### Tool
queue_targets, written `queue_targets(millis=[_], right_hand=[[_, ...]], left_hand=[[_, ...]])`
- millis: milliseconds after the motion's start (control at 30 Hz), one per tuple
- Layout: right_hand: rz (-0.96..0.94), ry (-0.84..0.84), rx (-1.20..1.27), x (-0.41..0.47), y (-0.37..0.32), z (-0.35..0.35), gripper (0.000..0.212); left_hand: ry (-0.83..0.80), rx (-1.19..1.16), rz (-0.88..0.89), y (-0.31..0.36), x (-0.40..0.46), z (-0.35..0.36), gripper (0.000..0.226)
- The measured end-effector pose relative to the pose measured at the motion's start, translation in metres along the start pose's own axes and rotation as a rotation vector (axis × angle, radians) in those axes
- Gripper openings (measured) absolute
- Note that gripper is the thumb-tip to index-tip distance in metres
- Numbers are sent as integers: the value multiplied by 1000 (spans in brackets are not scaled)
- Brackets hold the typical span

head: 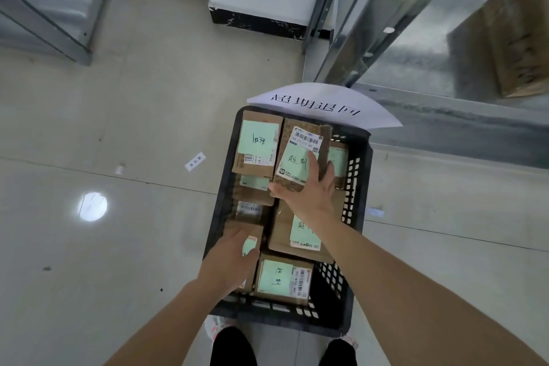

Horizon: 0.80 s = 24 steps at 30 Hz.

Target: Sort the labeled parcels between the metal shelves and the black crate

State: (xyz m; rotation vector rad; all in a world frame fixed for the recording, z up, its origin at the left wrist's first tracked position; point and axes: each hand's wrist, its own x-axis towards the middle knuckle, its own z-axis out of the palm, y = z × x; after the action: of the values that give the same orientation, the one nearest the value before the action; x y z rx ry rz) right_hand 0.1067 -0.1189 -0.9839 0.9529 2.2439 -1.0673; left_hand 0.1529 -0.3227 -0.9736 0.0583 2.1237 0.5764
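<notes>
— Black crate (361,187) is sitting on the floor (118,113) at my feet, and it is nearly full of brown parcels with green labels. My right hand (312,190) is gripping a speckled parcel (300,154) from its near end, thumb under the edge, fingers spread over the label, and it is riding tilted above the others.

— And the left?

— My left hand (234,258) is grasping a small parcel (249,242) at the crate's near-left side, fingers curled round it.

— What is worrying you?

— I am judging that the speckled one is hanging from one end only, so it could be slipping out and dropping onto the stack, knocking the far-left parcel (257,144) askew. Working both hands at once is also risking a mix-up of which goes where.

— Where are the shelves?

— Metal shelves (445,116) are standing just beyond the crate on the right, with a cardboard box (505,38) on one level. A white paper sign (323,104) is drooping over the crate's far rim; my wrist could be snagging it.
</notes>
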Motion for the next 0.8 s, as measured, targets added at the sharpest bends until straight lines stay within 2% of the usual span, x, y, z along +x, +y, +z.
queue_targets(millis=[233,400,600,800], right_hand=[[-78,-7,-124,-30,-3,-38,117],[-134,-8,-217,-73,-7,-98,107],[-242,-23,-352,-140,-24,-227,97],[-338,43,-457,-239,-46,-375,90]], left_hand=[[77,45,28,33,-30,-23,54],[158,103,76,86,-75,-52,54],[278,139,155,192,-134,-100,61],[409,193,247,314,-231,-133,64]])
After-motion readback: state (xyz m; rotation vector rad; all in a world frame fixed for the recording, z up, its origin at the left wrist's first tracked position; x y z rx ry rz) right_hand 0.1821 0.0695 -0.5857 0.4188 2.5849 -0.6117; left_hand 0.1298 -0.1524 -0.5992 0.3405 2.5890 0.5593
